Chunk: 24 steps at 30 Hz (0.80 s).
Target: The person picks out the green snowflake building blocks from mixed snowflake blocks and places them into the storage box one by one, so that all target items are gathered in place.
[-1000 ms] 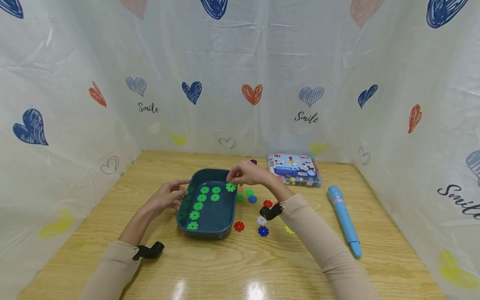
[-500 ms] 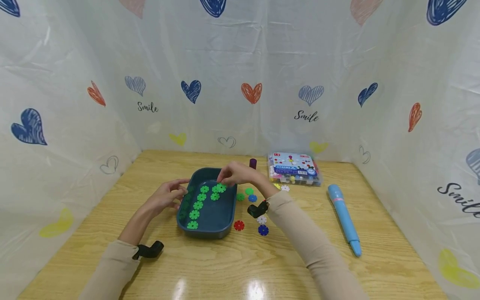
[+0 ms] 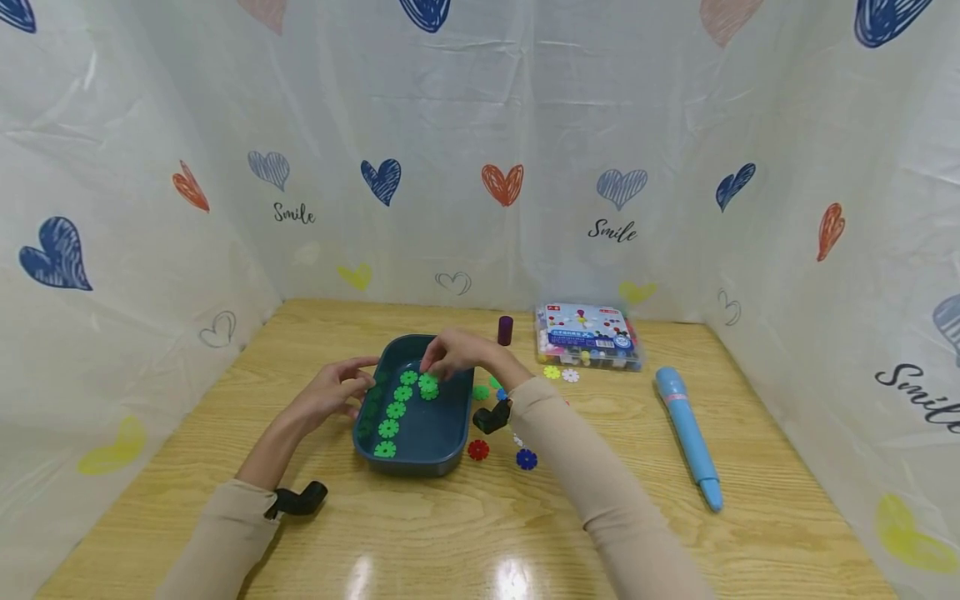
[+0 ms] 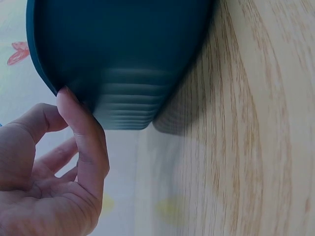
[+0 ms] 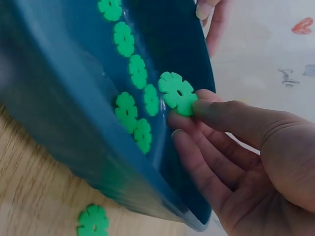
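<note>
A dark blue-green rectangular plastic bin sits on the table. At its left rim my left hand holds on, a fingertip over the edge in the right wrist view. Inside, several green snowflake discs lie in a slanting line, with more in a shorter row beside it. Over the far part of the bin, my right hand pinches another green snowflake disc between thumb and fingers. That disc is tilted and raised above the ones on the bin floor.
Right of the bin lie loose discs: a red disc, a dark blue disc, a yellow disc and others. Behind them stand a purple cylinder and a clear-sided toy box. A light blue tube lies at the right.
My right hand has moved left with the green disc, from the bin's right rim to above the shorter row. The left hand has stayed at the rim.
</note>
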Tool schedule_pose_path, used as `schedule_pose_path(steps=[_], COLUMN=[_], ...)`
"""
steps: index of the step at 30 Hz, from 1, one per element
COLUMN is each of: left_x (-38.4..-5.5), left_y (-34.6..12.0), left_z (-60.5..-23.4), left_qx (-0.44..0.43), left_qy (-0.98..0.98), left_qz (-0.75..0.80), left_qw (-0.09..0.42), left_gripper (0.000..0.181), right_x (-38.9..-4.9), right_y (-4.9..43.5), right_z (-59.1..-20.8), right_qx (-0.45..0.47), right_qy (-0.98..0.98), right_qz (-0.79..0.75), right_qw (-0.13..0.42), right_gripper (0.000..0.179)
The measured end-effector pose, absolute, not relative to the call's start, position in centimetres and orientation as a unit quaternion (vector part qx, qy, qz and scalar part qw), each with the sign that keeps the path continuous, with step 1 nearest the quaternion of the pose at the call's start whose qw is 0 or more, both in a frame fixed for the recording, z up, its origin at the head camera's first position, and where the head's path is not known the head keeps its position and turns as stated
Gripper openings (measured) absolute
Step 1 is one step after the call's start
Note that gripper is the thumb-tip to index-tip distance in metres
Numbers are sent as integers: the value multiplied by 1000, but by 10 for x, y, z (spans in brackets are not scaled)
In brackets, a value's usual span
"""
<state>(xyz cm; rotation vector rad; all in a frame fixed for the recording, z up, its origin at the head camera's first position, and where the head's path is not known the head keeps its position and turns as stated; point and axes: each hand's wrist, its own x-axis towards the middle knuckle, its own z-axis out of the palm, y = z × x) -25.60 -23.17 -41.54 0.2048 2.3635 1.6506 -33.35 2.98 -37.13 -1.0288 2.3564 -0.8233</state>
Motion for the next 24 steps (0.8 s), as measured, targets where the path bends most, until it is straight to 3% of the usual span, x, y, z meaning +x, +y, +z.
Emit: schedule_pose_path(steps=[12,24], left_x=[-257,-256], left_y=[-233,-233], left_z=[-416,-417], left_qx=[73,78], left_qy=[810,807], left_qz=[568,571], left_qw=[126,126], left_gripper=[52,52], right_x=[-337,-332], right_y=[22,16], right_z=[-379,-382], right_qx=[-339,-327], right_qy=[845,846], right_qz=[-308,-300], right_qw=[276,294], right_gripper=[15,14])
